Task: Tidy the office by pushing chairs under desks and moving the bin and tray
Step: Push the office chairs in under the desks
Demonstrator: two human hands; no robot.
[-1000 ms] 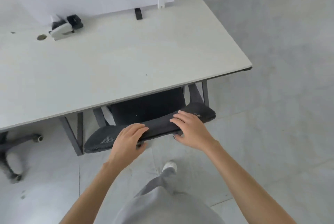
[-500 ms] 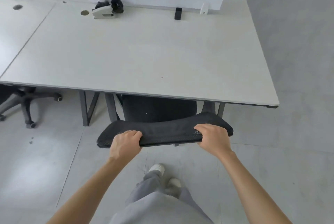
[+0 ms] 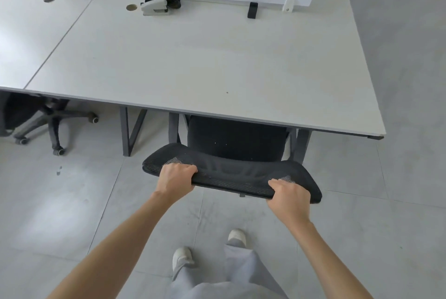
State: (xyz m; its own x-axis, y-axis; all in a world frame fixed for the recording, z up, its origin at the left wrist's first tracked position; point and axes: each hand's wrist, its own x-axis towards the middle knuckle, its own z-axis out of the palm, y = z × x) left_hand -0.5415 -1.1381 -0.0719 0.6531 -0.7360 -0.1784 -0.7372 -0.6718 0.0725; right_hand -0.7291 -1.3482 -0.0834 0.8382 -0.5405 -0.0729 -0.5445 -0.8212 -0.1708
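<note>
Head view: left hand [image 3: 175,179] and right hand [image 3: 289,196] both clenched around black mesh chair top [image 3: 231,175], seat tucked beneath white desk [image 3: 193,62] at twelve o'clock.

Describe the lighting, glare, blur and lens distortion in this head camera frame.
Head view: soft, even daylight; a pale glare patch on the floor tiles at left. Wide-angle bending curves the desk edge and stretches the forearms. Focus is sharp on the left hand, right hand and chair headrest; the neighbouring chair base looks slightly smeared. Shadows under the desk are faint.
</note>
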